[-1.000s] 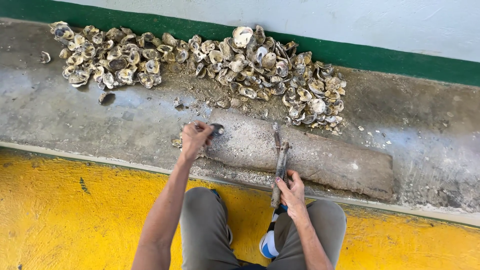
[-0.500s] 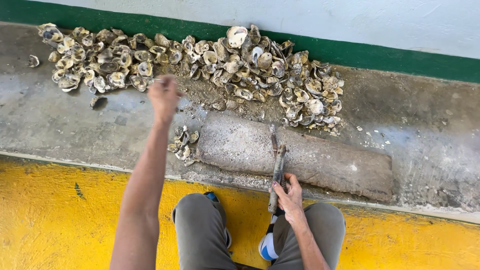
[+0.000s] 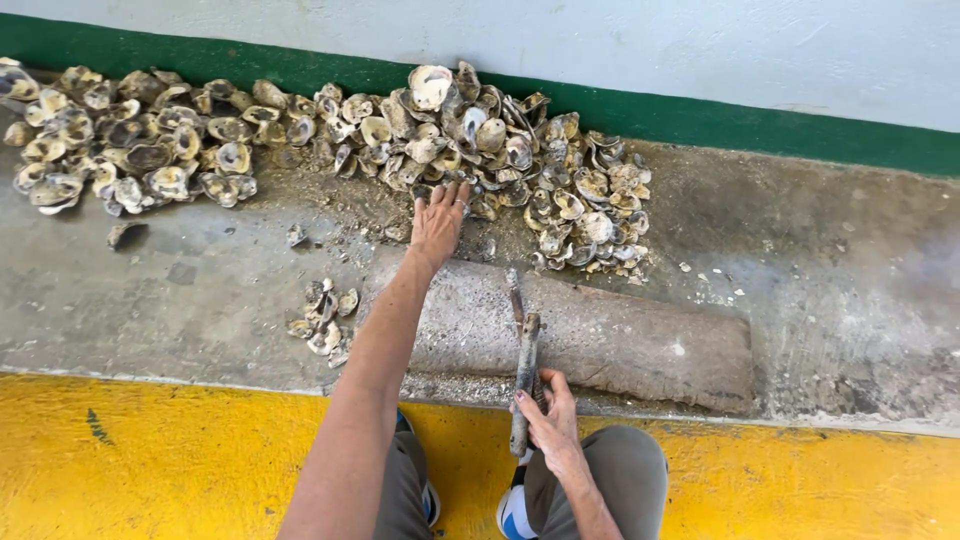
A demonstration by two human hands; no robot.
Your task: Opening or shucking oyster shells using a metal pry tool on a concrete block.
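My left hand point(image 3: 438, 222) is stretched far forward, fingers spread flat at the near edge of a long heap of oyster shells point(image 3: 480, 140) lying along the wall. It holds nothing that I can see. My right hand point(image 3: 545, 415) grips the handle of a rusty metal tool point(image 3: 523, 355), whose tip rests on a rounded concrete block point(image 3: 600, 340). A small cluster of shells point(image 3: 322, 320) lies just left of that block, beside my left forearm.
The shell heap continues to the far left point(image 3: 120, 150). A green-painted strip point(image 3: 760, 125) runs along the wall's base. The grey concrete ledge ends at a yellow-painted edge point(image 3: 150, 460). My knees and shoes show at the bottom.
My left hand left the small shell cluster by the block and reached forward to the big heap. The right hand kept still on the tool.
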